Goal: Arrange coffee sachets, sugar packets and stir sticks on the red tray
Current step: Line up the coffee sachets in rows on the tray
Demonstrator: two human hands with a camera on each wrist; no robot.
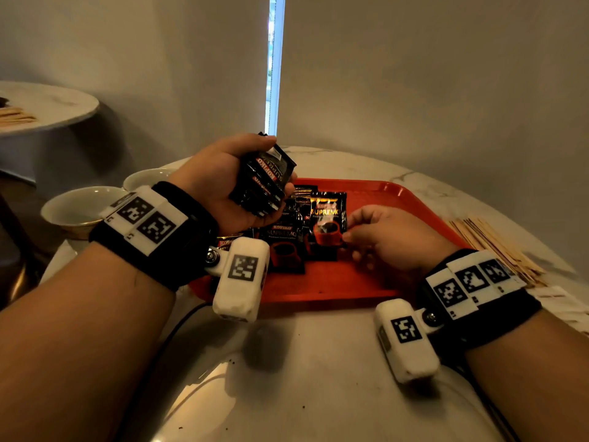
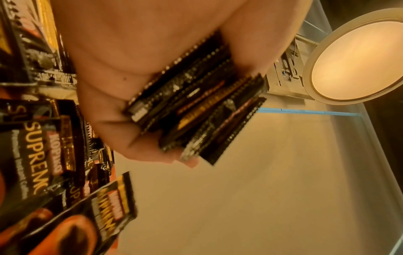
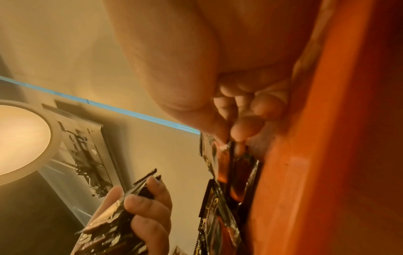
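My left hand (image 1: 223, 183) grips a stack of black coffee sachets (image 1: 263, 183) above the left end of the red tray (image 1: 366, 282). The stack's edges (image 2: 196, 113) fan out of my palm in the left wrist view. Several more coffee sachets (image 1: 287, 244) lie overlapping on the tray's left half. My right hand (image 1: 382, 240) pinches the right edge of one sachet (image 1: 328, 224) at the end of that row, low over the tray. The right wrist view shows thumb and fingertips (image 3: 237, 136) closed on that sachet (image 3: 226, 160). Wooden stir sticks (image 1: 497, 247) lie right of the tray.
Two white bowls (image 1: 79, 208) stand left of the tray on the round marble table (image 1: 318, 362). Pale packets (image 1: 561, 301) lie at the right edge, near the sticks. A second round table (image 1: 47, 106) with more sticks is at the far left. A cable (image 1: 178, 327) runs under my left wrist.
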